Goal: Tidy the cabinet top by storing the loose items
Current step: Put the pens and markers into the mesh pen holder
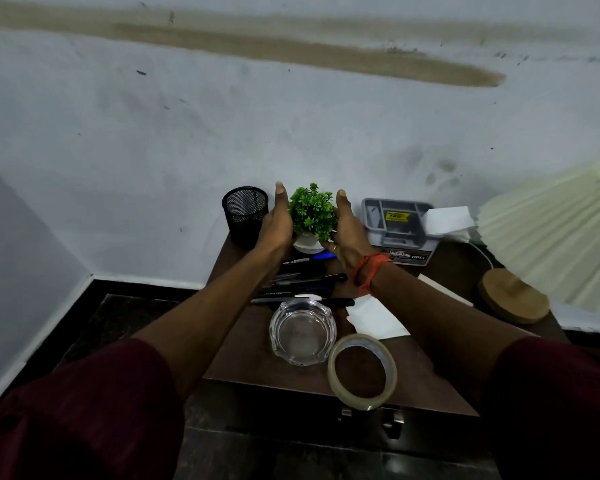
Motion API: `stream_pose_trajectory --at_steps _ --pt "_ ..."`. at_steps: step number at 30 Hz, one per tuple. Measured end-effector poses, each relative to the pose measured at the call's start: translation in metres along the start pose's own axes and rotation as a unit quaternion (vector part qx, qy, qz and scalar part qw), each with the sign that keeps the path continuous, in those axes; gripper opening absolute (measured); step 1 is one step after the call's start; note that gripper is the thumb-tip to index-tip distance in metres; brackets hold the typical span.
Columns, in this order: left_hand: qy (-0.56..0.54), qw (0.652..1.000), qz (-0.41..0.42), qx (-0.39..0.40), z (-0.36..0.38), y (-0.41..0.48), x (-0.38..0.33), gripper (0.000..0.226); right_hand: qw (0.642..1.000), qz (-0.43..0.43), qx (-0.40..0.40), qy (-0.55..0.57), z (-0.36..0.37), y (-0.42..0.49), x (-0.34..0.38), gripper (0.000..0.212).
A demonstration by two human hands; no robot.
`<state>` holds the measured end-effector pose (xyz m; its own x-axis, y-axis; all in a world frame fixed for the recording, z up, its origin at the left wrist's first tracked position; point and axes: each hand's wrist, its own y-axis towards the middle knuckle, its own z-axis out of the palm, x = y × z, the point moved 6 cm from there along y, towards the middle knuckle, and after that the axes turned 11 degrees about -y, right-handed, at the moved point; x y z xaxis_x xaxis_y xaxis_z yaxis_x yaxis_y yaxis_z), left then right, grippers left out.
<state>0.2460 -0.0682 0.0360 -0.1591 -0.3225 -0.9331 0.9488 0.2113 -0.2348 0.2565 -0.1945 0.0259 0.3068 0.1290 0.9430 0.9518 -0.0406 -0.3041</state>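
Note:
A small green potted plant (312, 211) in a white pot stands at the back of the brown cabinet top (246, 355). My left hand (277, 225) and my right hand (347, 232) cup it from either side, thumbs pointing up and fingers wrapped low around the pot. Several pens (302, 285) lie loose in a pile just in front of the plant. A black mesh pen cup (245, 216) stands left of my left hand. Nearer me are a clear glass ashtray (302, 332) and a roll of clear tape (362, 370).
A grey compartment organiser (397, 225) sits at the back right with white paper (447, 220) beside it. Another white sheet (374, 320) lies under my right forearm. A pleated lamp shade (551, 233) and its wooden base (513, 296) crowd the right edge. The wall is close behind.

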Motion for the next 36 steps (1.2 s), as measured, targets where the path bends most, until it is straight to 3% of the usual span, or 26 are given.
stream_pose_trajectory --at_steps 3,12,19,23,30,36 --pt "0.014 1.000 -0.007 0.013 0.003 -0.001 0.000 0.077 1.000 0.008 -0.008 -0.022 -0.001 0.020 -0.012 0.114" --pt "0.027 0.999 -0.018 0.027 0.004 0.007 0.006 0.076 1.000 0.003 0.005 -0.004 -0.004 0.016 -0.004 0.076" --pt "0.001 1.000 -0.025 0.016 -0.001 0.005 0.010 0.061 1.000 0.003 0.012 0.027 -0.010 0.010 -0.006 0.079" --pt "-0.001 0.999 -0.025 0.019 -0.007 -0.004 0.008 0.077 0.999 -0.006 0.028 0.030 -0.016 0.000 -0.005 0.065" --pt "-0.015 1.000 -0.019 0.019 -0.011 -0.032 -0.010 0.072 0.999 -0.017 0.034 0.038 -0.022 -0.034 0.003 0.063" --pt "-0.018 0.999 -0.001 0.031 -0.018 -0.054 -0.016 0.042 0.999 -0.014 0.030 0.026 -0.029 -0.066 0.004 0.053"
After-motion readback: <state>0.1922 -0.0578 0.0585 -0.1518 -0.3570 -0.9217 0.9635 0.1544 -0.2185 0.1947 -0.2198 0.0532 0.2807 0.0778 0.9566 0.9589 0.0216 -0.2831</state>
